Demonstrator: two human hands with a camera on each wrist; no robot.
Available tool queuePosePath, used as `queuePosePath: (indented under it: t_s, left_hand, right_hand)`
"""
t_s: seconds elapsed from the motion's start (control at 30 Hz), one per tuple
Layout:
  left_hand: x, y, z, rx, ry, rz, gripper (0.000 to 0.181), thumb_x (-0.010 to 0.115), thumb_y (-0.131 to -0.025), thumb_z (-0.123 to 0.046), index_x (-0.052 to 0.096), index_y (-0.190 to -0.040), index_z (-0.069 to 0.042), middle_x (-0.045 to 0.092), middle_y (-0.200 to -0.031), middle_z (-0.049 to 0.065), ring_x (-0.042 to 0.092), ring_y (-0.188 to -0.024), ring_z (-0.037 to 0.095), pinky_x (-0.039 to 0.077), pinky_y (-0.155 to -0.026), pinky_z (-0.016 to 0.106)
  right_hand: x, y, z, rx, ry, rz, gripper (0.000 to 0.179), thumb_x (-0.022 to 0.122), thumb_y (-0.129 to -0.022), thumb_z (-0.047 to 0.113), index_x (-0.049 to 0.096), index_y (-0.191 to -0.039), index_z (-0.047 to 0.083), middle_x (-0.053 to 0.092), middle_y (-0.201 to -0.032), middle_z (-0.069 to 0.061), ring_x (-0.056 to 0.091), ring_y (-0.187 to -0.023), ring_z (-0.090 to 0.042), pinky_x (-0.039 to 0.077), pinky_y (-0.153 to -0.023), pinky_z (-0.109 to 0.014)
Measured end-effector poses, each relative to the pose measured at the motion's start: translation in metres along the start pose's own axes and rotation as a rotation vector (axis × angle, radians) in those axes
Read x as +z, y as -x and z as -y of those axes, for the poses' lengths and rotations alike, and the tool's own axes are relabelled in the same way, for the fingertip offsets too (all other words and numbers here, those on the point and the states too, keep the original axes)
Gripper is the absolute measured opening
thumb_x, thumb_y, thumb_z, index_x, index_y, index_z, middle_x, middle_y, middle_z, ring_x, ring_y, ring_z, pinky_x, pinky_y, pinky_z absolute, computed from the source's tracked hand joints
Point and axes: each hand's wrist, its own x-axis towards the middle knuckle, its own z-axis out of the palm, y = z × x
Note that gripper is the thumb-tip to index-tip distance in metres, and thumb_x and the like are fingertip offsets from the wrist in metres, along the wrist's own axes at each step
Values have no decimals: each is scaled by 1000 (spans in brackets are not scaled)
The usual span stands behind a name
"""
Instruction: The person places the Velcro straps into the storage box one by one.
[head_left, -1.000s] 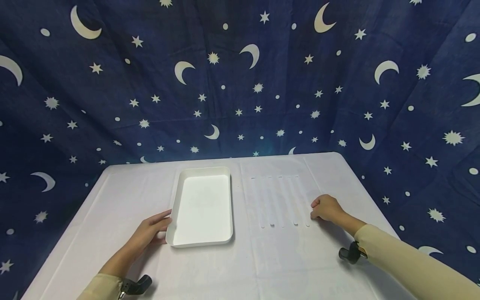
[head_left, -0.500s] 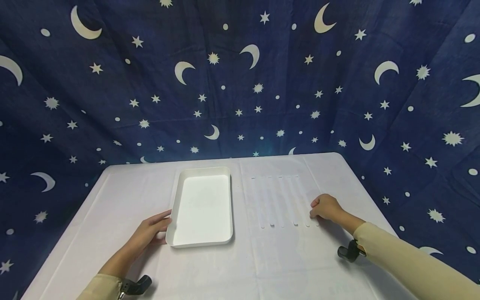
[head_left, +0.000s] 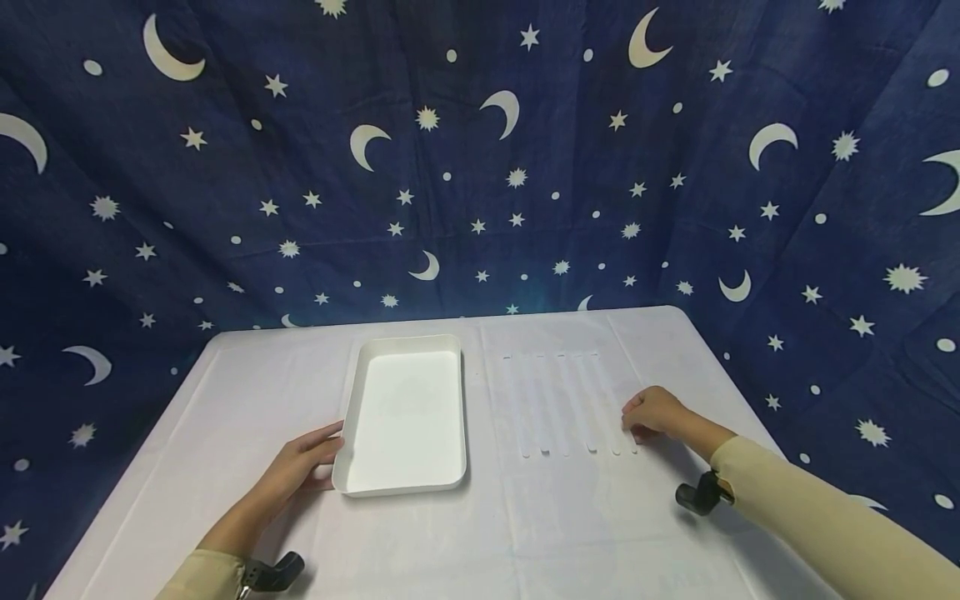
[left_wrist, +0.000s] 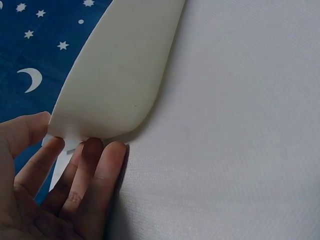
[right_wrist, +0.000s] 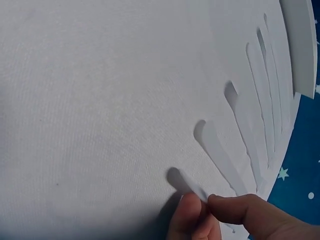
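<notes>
A shallow white rectangular tray [head_left: 407,421] lies on the white-covered table. My left hand [head_left: 296,467] is at its near left side; in the left wrist view, fairly straight fingertips [left_wrist: 112,152] touch the tray's outer wall, with the thumb up by the rim. On the right, my right hand [head_left: 654,413] pinches a thin white strip [right_wrist: 192,187] between thumb and fingers. The strip's rounded end sticks out past the fingertips, close over the cloth, and the hand hides part of its length. It is the rightmost of a row of similar strips.
Several more narrow white strips [right_wrist: 216,150] with rounded ends lie side by side between the tray and my right hand, barely standing out from the white tablecloth [head_left: 420,550]. Behind the table hangs a dark blue curtain [head_left: 465,150] with moons and stars.
My right hand has shifted very slightly at the rightmost strip, whose near end now shows beside the fingers. The left hand and tray stay as they were.
</notes>
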Motion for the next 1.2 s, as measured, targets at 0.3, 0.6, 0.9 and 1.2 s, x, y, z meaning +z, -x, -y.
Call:
queuePosePath:
  t_s: [0.3, 0.6, 0.9, 1.2]
  left_hand:
    - [-1, -1, 2, 6, -3, 16, 65, 56, -99, -33, 33, -151, 0, 46, -145, 29, 58, -119, 35, 62, -78, 39]
    - [1, 0, 4, -18, 0, -15, 67, 60, -97, -37, 38, -150, -3, 46, -144, 29, 59, -121, 35, 61, -81, 37]
    - [2, 1, 4, 2, 17, 2, 67, 62, -96, -34, 38, -150, -4, 44, -146, 27, 63, -114, 29, 61, -81, 39]
    - [1, 3, 6, 8, 27, 15, 66, 62, -95, -24, 34, -151, -1, 37, -151, 29, 61, -117, 34, 61, -80, 39]
  right_hand:
    - [-4, 0, 3, 47, -95, 63, 18, 65, -78, -5, 62, -96, -10, 60, -68, -6, 58, -56, -12, 58, -55, -23]
    - [-7, -1, 6, 62, -73, 64, 19, 63, -81, -2, 62, -97, -11, 62, -71, -8, 60, -60, -14, 58, -58, -24]
    - [-9, -2, 6, 90, -90, 78, 23, 63, -79, -2, 63, -101, -12, 62, -72, -7, 60, -61, -13, 59, -59, -24]
    - [-13, -7, 1, 104, -194, 152, 22, 63, -80, -3, 62, -101, -8, 59, -68, -2, 58, -59, -10, 57, -57, -21]
